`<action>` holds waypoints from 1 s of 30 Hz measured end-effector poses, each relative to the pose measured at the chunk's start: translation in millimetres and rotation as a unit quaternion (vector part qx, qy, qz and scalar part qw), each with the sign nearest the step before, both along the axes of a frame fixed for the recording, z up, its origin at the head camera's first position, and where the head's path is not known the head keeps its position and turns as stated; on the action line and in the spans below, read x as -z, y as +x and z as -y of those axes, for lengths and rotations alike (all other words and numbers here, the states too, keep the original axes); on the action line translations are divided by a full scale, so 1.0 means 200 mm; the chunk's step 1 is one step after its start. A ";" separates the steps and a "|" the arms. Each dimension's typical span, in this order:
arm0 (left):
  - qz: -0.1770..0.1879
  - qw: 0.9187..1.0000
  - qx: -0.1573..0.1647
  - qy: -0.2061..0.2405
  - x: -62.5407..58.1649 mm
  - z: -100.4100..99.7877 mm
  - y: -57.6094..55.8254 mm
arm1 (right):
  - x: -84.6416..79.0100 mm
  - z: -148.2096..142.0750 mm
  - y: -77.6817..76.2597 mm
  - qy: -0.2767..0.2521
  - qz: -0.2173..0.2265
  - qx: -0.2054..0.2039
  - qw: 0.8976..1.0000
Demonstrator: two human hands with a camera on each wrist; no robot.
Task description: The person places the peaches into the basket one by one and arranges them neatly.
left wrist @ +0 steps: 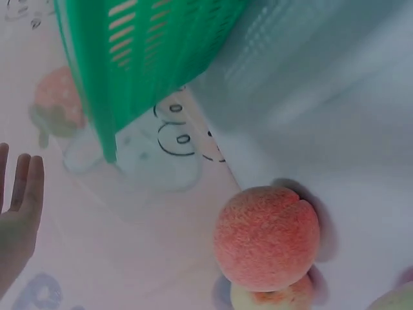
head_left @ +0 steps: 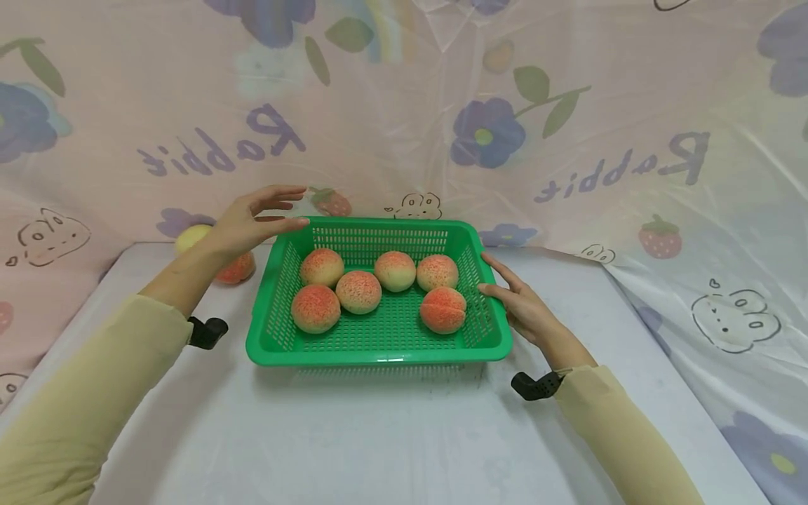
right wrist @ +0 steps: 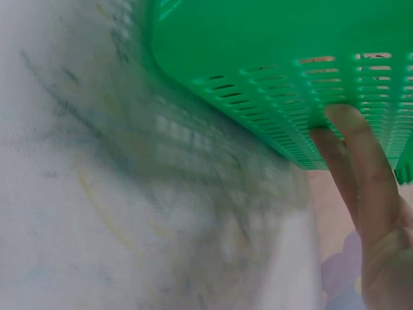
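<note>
A green plastic basket (head_left: 379, 362) with slotted walls stands on the table, holding several red-and-yellow peaches (head_left: 358, 292). My right hand (head_left: 527, 308) holds its right side, thumb over the rim. In the right wrist view, fingers (right wrist: 371, 174) of that hand touch the outside of the slotted wall. My left hand (head_left: 249, 221) is raised by the back left corner with its fingers extended. The left wrist view shows the left hand (left wrist: 19, 219) apart from the basket (left wrist: 97, 97).
Left of the basket, a red peach (head_left: 236, 269) and a yellowish one (head_left: 192, 237) are partly hidden behind the left forearm. The white table (head_left: 379, 449) meets a patterned cloth (head_left: 391, 126) at the back, and the cloth also hangs along both sides.
</note>
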State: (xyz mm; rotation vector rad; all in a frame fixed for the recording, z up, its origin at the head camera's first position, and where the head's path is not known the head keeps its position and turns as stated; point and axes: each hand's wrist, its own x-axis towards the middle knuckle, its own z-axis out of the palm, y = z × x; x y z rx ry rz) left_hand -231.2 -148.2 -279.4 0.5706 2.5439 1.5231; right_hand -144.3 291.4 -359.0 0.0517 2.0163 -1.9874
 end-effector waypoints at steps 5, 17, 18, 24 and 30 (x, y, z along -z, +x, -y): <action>-0.016 0.999 -0.037 0.020 0.01 0.06 -0.01 | 0.00 0.00 0.00 -0.001 0.000 0.002 1.000; -0.012 0.986 -0.130 0.099 0.11 0.17 0.01 | 0.01 0.00 0.00 0.006 -0.004 0.005 1.000; -0.008 0.985 -0.142 0.100 0.11 0.17 0.01 | 0.01 0.00 -0.01 0.006 -0.004 0.005 1.000; 0.009 0.974 -0.209 0.086 0.18 0.21 0.02 | 0.01 0.00 0.00 0.002 -0.003 0.007 1.000; 0.004 0.968 -0.227 0.107 0.23 0.24 0.01 | 0.00 0.00 0.00 -0.001 -0.003 0.001 1.000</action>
